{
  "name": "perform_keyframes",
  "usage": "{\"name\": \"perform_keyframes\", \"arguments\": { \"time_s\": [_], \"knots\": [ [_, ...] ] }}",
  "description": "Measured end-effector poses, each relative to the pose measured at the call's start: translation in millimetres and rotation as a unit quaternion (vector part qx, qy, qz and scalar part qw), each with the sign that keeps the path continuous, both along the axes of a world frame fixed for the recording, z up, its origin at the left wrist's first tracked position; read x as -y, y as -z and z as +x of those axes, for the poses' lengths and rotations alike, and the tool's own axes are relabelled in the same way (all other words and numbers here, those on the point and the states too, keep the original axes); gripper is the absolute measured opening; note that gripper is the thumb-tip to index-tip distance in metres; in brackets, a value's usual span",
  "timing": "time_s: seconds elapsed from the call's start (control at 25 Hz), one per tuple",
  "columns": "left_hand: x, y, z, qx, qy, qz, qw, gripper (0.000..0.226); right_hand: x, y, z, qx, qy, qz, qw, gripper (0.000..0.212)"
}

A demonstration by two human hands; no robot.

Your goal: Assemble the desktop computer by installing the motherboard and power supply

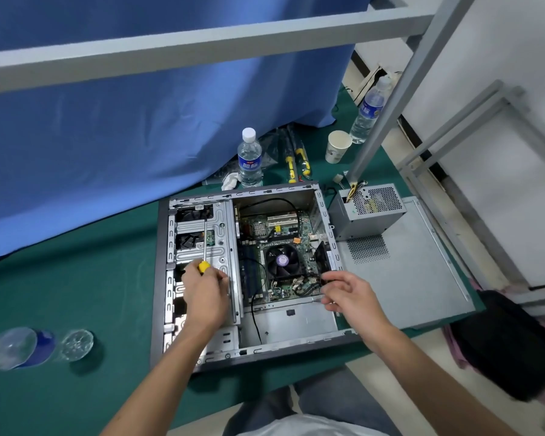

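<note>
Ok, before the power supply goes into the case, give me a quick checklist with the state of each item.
1. Motherboard seated in the case: ok, it lies flat inside.
2. Motherboard screws all in: cannot tell, too small to see.
3. Power supply within reach: ok, it sits on the side panel just right of the case.
4. Empty bay at the case's near corner free of cables: not ok, a black cable runs across it.
5. Screwdriver ready: ok, the left hand grips its yellow handle.
6. Right hand free: cannot tell, its fingers are at the board's edge and may pinch something small.
</note>
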State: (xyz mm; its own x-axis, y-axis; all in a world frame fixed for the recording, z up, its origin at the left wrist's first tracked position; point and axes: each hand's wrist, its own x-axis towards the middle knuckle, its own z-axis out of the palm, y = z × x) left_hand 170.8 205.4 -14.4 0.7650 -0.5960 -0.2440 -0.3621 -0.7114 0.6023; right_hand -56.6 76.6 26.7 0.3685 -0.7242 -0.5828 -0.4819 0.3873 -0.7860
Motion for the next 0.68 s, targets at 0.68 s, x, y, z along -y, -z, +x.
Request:
{"name": "perform_keyframes", "arguments": {
  "time_s": [0.68],
  "knots": [
    [47, 35, -46, 0.142, 0.128, 0.02, 0.981, 0.007, 90, 110, -45, -0.184, -0.085, -0.015, 0.979, 0.021]
  ]
}}
